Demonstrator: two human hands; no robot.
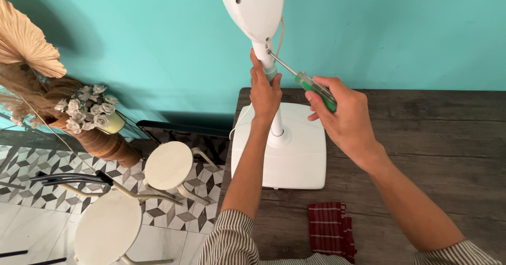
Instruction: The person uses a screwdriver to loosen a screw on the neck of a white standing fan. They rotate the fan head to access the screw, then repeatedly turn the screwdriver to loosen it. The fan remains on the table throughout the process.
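Note:
A white stand fan rests on a dark wooden table [421, 138], with its square base [295, 154] and upright pole [276, 122] in the middle. My left hand [264, 92] grips the pole just below the fan's white motor housing [253, 4]. My right hand [342, 114] holds a green-handled screwdriver [315, 90]. Its metal tip touches the neck joint under the housing.
A folded red checked cloth [331, 230] lies on the table near its front edge. Left of the table stand two round white stools [168, 165] [108, 228] on patterned floor tiles. A vase of dried leaves and white flowers [89, 112] stands by the teal wall.

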